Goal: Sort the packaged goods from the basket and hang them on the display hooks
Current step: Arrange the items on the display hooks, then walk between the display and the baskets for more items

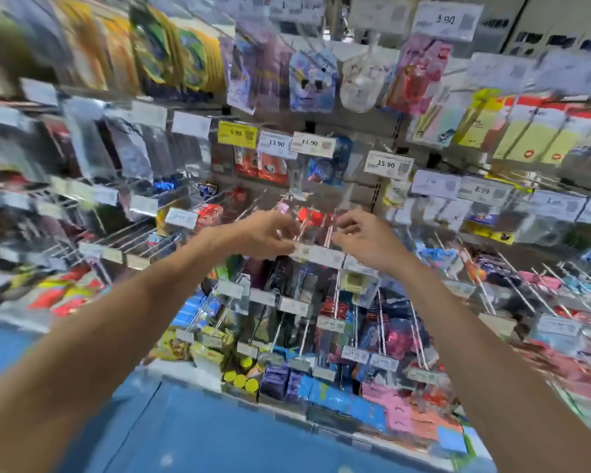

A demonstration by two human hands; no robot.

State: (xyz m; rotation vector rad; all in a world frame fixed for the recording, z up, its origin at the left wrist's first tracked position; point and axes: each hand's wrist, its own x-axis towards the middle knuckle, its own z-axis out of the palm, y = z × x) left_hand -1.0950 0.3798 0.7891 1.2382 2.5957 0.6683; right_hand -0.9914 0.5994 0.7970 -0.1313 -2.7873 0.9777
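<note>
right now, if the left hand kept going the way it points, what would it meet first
The left hand would probably meet the clear packet of red items just ahead of it; blur hides whether they touch.

Forearms (123,312) bare; left hand (265,233), right hand (365,238) bare.

Item: clear packet (313,221) with red contents, blurred. It is upright at mid-height of the rack, and you pinch its side edges with your left hand (267,233) and right hand (362,238).
Display hooks (336,291): wire prongs in rows, jutting toward you, most carrying hung packets.
</note>
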